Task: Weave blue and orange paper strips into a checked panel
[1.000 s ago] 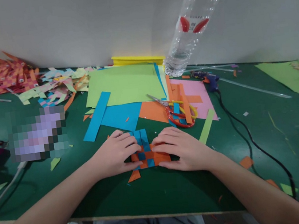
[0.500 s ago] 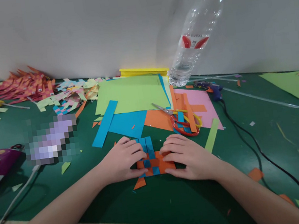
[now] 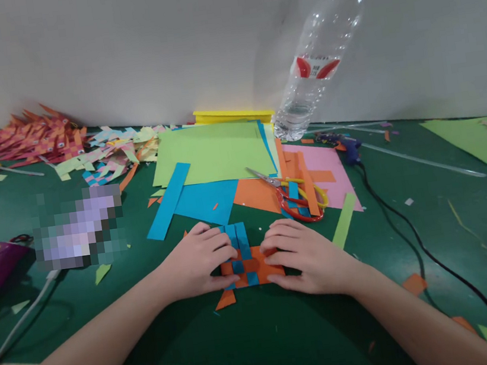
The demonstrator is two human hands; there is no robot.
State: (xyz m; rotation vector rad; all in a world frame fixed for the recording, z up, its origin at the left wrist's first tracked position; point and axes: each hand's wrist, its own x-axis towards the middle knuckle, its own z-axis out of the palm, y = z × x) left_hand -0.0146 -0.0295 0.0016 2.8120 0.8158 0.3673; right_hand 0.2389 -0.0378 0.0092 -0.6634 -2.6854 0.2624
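Note:
A small piece woven from orange and blue paper strips (image 3: 249, 265) lies flat on the table in front of me. My left hand (image 3: 198, 263) grips its left side, thumb at the near edge and fingers curled over the top. On the right side, my right hand (image 3: 303, 256) holds the orange part in the same way. Two blue strip ends stick out from the far edge between my hands. An orange triangular end (image 3: 226, 299) juts out at the near left corner. What lies under my fingertips is hidden.
Beyond my hands are a loose blue strip (image 3: 169, 201), stacked green sheets (image 3: 212, 150) and red-and-yellow scissors (image 3: 280, 185). A clear bottle (image 3: 307, 87) leans at the wall. The glue gun (image 3: 346, 148) trails a black cord at right. Finished orange woven pieces (image 3: 40, 137) are heaped far left.
The camera view shifted, so the whole scene sits lower and slightly further right than a second ago. Both hands keep the same hold on the woven paper, with barely any movement.

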